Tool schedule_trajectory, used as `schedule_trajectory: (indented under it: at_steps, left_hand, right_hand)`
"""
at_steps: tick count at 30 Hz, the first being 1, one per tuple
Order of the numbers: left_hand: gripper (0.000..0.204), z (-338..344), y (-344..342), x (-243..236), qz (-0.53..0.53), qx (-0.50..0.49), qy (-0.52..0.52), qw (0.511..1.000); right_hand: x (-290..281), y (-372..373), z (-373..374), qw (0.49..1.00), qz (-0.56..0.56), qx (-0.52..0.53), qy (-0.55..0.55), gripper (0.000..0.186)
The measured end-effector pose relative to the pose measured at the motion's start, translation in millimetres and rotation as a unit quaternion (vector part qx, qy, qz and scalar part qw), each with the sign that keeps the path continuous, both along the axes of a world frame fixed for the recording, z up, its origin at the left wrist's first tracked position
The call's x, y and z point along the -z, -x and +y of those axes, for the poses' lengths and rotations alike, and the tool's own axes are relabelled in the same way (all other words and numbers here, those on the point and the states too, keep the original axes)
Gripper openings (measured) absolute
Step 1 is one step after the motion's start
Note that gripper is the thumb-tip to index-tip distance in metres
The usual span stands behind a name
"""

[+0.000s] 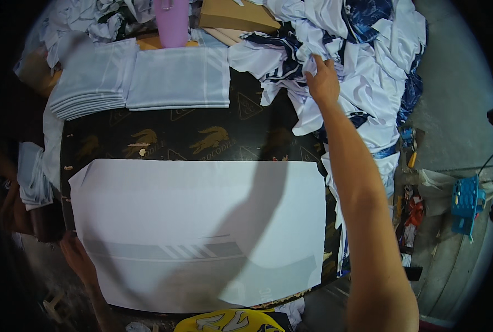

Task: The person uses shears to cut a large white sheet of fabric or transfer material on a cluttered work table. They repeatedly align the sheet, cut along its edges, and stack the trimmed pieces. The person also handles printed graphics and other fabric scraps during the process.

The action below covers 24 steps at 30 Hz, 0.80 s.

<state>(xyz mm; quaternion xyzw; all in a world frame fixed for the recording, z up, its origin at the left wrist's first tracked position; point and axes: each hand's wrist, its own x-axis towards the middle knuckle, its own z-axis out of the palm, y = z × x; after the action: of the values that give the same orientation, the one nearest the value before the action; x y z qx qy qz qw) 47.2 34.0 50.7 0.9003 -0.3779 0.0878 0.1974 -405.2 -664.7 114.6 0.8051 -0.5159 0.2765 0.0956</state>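
A large white sheet point(163, 205) with pale grey bands and slanted stripes lies flat on the dark table point(174, 130); I cannot tell whether it is paper or cloth. My right hand point(325, 83) is stretched out to the far right, its fingers closing on white fabric point(313, 50) in a heap of white and navy pieces. My left hand point(79, 259) hangs beside the sheet's left edge, fingers loosely apart, holding nothing that I can see. My right arm's shadow falls across the sheet.
Two neat stacks of folded pale grey fabric point(182, 77) lie at the table's far left side. Behind them stand a pink cup point(172, 25) and a cardboard box point(238, 15). Down on the right floor is a blue plastic basket point(465, 205).
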Motion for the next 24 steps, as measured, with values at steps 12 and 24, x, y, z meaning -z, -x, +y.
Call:
schedule_trajectory:
  at_steps: [12,24]
  left_hand:
    - [0.047,-221.2,165.0,-174.9,0.314,0.293,0.358,0.829]
    - [0.038,-146.5,251.9,-609.7,0.105,0.553,0.533,0.632]
  right_hand:
    - [-398.0,-10.0,237.1,0.917,-0.251,-0.276,0.144,0.018]
    - [-410.5,54.6,509.1,0.872,-0.171,-0.446,-0.105,0.054]
